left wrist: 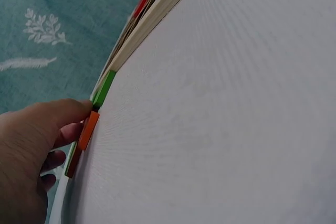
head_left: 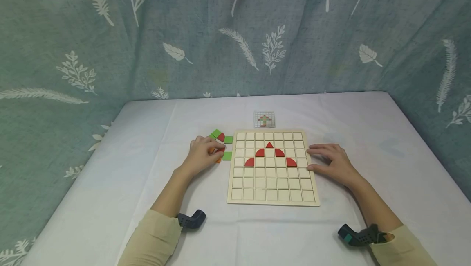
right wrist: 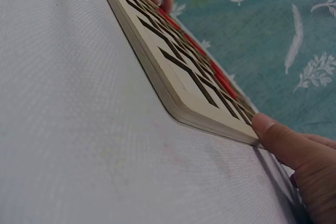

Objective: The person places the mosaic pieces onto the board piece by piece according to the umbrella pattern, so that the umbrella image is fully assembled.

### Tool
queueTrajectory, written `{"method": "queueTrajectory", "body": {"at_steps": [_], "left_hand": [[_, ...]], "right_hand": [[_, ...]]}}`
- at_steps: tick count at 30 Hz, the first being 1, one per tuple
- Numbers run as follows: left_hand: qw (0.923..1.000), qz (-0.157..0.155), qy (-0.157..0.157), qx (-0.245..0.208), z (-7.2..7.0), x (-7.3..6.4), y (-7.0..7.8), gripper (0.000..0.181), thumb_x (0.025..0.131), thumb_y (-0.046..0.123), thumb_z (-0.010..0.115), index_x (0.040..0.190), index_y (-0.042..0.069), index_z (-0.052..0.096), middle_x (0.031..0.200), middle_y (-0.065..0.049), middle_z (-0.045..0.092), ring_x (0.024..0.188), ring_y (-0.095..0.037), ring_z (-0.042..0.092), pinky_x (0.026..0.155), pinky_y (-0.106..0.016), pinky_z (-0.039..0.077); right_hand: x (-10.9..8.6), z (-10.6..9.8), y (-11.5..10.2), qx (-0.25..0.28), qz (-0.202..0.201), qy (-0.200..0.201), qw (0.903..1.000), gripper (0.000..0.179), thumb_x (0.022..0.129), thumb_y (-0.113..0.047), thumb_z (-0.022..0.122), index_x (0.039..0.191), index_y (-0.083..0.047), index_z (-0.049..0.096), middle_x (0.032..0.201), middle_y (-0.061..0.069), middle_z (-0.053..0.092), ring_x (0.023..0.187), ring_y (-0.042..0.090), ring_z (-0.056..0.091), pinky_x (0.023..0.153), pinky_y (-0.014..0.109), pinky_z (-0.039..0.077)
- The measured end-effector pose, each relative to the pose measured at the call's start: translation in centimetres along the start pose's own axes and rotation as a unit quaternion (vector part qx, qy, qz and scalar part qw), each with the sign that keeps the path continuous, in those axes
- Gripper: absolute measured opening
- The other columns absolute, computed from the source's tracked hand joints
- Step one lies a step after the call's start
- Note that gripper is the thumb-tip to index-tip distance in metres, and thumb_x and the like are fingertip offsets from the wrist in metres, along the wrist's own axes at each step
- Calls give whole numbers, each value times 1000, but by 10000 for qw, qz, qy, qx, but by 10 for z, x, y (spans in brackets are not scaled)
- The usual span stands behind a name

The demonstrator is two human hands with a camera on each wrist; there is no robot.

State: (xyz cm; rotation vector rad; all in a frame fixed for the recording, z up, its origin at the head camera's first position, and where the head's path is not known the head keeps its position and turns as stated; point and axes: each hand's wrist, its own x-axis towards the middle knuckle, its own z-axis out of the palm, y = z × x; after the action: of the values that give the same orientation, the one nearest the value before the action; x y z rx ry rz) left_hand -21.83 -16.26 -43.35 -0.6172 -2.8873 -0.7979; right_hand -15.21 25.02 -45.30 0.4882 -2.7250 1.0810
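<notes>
At the left of the wooden grid board [head_left: 271,205], my left hand [head_left: 201,154] reaches over a small cluster of coloured pieces. Its thumb and index finger pinch at a red piece [head_left: 221,150], mostly covered by the fingers. Green pieces [head_left: 227,156] and an orange piece [left wrist: 89,130] lie close around those fingertips. My right hand [head_left: 334,163] rests along the board's right edge, fingers extended and thumb [right wrist: 265,124] touching the rim. Set into the grid are a red triangle [head_left: 269,145] and several red quarter-circles [head_left: 279,152].
Behind the board lies a small pattern card [head_left: 264,119] showing a coloured figure on a grid. A white cloth [head_left: 92,200] covers the table, and a leaf-patterned curtain [head_left: 206,32] hangs at its back and sides. Dark devices [head_left: 192,219] are strapped at both wrists.
</notes>
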Motion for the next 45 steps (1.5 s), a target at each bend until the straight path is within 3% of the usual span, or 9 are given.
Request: {"method": "queueTrajectory", "body": {"at_steps": [5, 11, 18, 23, 28, 33, 37, 41, 45], "left_hand": [[9998, -95, -115, 124, -2, -1, 3, 25, 87, 32, 67, 107, 19, 74, 99, 1, 62, 94, -20, 43, 83, -40, 25], [9990, 36, -111, 423, -3, 0, 6, 30, 87, 31, 65, 112, 17, 71, 99, 0, 61, 92, -20, 43, 81, -40, 26], [9968, -75, 114, 783, -3, 1, 3, 32, 86, 39, 67, 110, 18, 72, 78, 4, 58, 79, -18, 43, 77, -39, 25], [9973, -244, -94, 687, -6, 0, -1, 31, 86, 38, 67, 110, 19, 72, 84, 6, 67, 81, -15, 48, 82, -39, 26], [9976, -190, -361, 565, -11, 0, 0, 29, 87, 34, 66, 112, 21, 72, 92, 5, 71, 82, -15, 51, 84, -38, 27], [9954, 7, -505, 810, -13, 2, 0, 31, 89, 37, 63, 114, 19, 71, 93, 2, 66, 87, -16, 50, 84, -39, 27], [9953, -48, -626, 734, -13, 3, 0, 34, 89, 35, 63, 116, 16, 69, 94, 0, 63, 87, -17, 48, 81, -38, 26], [9956, -228, -587, 697, -12, 5, 0, 36, 88, 36, 64, 118, 15, 68, 96, -1, 63, 89, -19, 48, 80, -37, 26], [9954, -292, -425, 811, -11, 5, -1, 40, 86, 41, 66, 117, 16, 69, 79, -2, 55, 80, -20, 43, 76, -37, 24]], "right_hand": [[1, 1, 0, 0, -37, 0, 10000, 50, 72, -24, 81, 116, -6, 66, 128, 15, 56, 118, 34, 38, 94, 58, 24], [0, 0, 0, -6, -18, 12, 10000, 49, 72, -23, 81, 116, -6, 66, 128, 16, 56, 118, 35, 38, 94, 58, 24], [0, 0, -1, -1, -16, 19, 10000, 49, 72, -22, 81, 116, -6, 66, 128, 16, 56, 118, 35, 38, 94, 58, 24], [0, 1, -2, -9, 38, 0, 10000, 50, 71, -23, 82, 116, -6, 66, 129, 16, 56, 119, 35, 38, 95, 57, 24], [1, 1, -1, -47, 42, 13, 10000, 50, 71, -23, 82, 116, -6, 66, 129, 15, 57, 119, 34, 38, 95, 57, 24], [0, 0, -2, -13, 45, 14, 10000, 50, 71, -22, 82, 116, -5, 66, 128, 16, 57, 118, 34, 38, 95, 57, 24], [1, 0, -2, -14, 39, 6, 10000, 50, 72, -23, 81, 116, -5, 66, 128, 16, 57, 119, 35, 38, 95, 58, 24], [1, 0, -2, -28, 25, 34, 10000, 49, 72, -22, 82, 115, -5, 66, 128, 16, 57, 118, 35, 38, 94, 57, 25], [0, 0, -1, 21, 20, 36, 10000, 48, 72, -22, 81, 115, -6, 66, 128, 16, 57, 117, 34, 38, 94, 56, 25]]}}
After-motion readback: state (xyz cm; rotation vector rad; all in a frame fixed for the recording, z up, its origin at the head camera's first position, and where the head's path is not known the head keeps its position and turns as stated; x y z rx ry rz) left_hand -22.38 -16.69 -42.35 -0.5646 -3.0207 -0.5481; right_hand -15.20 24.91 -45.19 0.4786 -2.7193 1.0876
